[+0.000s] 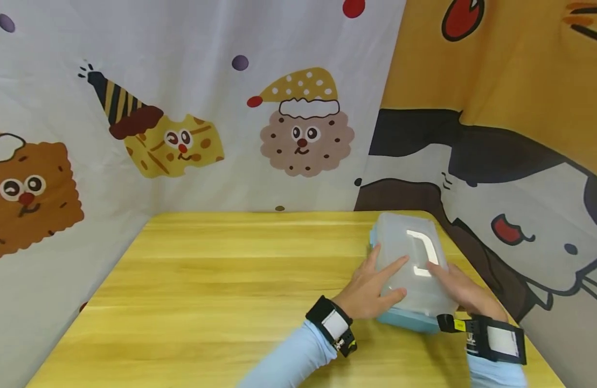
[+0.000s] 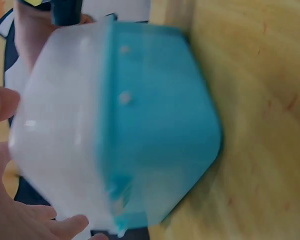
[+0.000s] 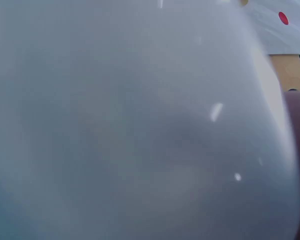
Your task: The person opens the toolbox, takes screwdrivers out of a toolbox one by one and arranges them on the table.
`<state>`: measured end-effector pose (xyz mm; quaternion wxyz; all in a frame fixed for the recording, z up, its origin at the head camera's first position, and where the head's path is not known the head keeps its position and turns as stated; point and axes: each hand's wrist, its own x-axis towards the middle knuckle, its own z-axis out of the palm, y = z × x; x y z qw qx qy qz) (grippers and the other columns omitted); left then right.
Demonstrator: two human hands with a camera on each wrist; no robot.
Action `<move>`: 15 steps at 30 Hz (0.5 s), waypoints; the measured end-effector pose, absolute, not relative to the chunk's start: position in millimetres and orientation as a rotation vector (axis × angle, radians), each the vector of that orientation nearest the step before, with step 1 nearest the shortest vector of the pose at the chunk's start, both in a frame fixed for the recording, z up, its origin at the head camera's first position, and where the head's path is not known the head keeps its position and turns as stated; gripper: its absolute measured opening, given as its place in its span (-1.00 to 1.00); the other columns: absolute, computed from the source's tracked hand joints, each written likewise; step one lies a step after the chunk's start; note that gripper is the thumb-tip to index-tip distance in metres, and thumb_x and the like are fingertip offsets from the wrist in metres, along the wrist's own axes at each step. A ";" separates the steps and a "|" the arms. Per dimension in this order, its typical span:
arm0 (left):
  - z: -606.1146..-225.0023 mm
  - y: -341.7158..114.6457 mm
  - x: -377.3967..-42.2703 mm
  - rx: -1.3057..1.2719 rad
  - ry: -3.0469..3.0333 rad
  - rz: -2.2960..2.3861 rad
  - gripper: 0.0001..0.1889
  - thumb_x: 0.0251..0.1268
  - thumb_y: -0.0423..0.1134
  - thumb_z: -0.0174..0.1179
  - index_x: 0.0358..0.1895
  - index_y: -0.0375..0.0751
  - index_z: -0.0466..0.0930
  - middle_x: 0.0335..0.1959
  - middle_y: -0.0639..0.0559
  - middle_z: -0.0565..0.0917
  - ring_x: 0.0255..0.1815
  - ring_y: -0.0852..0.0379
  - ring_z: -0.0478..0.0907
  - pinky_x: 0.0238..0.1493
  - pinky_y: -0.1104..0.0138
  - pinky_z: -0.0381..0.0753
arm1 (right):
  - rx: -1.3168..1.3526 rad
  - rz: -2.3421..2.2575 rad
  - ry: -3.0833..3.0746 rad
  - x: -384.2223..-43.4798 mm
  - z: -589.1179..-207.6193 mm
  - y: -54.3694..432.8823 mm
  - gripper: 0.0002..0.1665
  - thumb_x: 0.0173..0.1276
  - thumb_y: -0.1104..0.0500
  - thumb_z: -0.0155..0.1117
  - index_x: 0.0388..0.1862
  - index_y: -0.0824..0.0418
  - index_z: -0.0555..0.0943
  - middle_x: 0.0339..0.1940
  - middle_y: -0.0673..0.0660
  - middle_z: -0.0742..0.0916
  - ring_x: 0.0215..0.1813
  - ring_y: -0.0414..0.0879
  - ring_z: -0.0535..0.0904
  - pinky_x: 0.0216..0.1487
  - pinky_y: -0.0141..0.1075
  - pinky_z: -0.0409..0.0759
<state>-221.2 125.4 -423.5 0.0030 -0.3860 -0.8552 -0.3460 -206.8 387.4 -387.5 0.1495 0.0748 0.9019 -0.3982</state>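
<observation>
A plastic storage box (image 1: 409,319) with a light blue base and a translucent lid (image 1: 400,242) stands on the table's right side. A white carrying handle (image 1: 428,245) lies along the lid's top. My left hand (image 1: 368,288) rests on the lid's left part, its fingers spread and straight. In the left wrist view, a blue side latch (image 2: 119,192) shows near those fingertips (image 2: 72,226). Along the box's right side lies my right hand (image 1: 465,288), one straight digit reaching onto the lid beside the handle; its other fingers are mostly hidden. The lid fills most of the right wrist view.
The wood-grain table (image 1: 221,280) extends to the left of the box. A white printed curtain (image 1: 206,188) hangs along the back and left edges, and an orange cat-print curtain (image 1: 473,86) closes off the right, close to the box.
</observation>
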 end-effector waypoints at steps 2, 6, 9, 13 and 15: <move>-426.7 130.2 -220.3 -1.216 -2.700 -1.039 -0.39 0.68 0.20 -0.12 0.69 0.47 0.05 0.78 -0.29 -0.24 0.73 -0.33 0.02 0.55 -0.25 0.32 | 0.140 -1.226 2.589 -207.6 -396.1 384.9 -0.05 0.75 -0.29 -0.35 0.67 0.44 -0.13 0.39 0.64 0.47 0.22 0.38 0.66 0.02 0.25 0.74; -427.4 133.5 -220.2 -1.195 -2.711 -1.025 -0.43 0.68 0.19 -0.12 0.66 0.38 0.22 0.77 -0.31 -0.25 0.73 -0.34 0.02 0.55 -0.21 0.35 | 0.119 -1.211 2.652 -207.5 -398.6 380.4 -0.09 0.75 -0.29 -0.34 0.68 0.38 -0.05 0.38 0.60 0.52 0.23 0.39 0.66 0.01 0.29 0.73; -427.0 130.9 -219.8 -1.181 -2.709 -1.048 -0.44 0.65 0.17 -0.10 0.63 0.34 0.29 0.77 -0.32 -0.22 0.72 -0.34 0.05 0.52 -0.17 0.40 | 0.119 -1.187 2.660 -206.8 -397.6 376.0 -0.09 0.75 -0.30 -0.32 0.69 0.37 -0.04 0.39 0.59 0.52 0.25 0.40 0.64 0.04 0.31 0.72; -422.2 120.5 -221.1 -1.173 -2.707 -1.047 -0.44 0.58 0.14 -0.01 0.58 0.29 0.39 0.76 -0.34 -0.11 0.73 -0.28 0.07 0.51 -0.11 0.45 | 0.096 -1.189 2.661 -206.1 -397.7 364.0 -0.13 0.75 -0.28 -0.29 0.67 0.36 0.03 0.39 0.54 0.55 0.27 0.36 0.64 0.09 0.31 0.69; -418.4 112.2 -224.0 -1.174 -2.712 -1.025 -0.43 0.53 0.15 0.06 0.56 0.29 0.43 0.74 -0.35 -0.04 0.73 -0.24 0.09 0.49 -0.10 0.48 | 0.072 -1.198 2.673 -207.1 -397.8 355.0 -0.17 0.76 -0.25 -0.27 0.65 0.34 0.10 0.37 0.50 0.58 0.26 0.32 0.65 0.10 0.30 0.69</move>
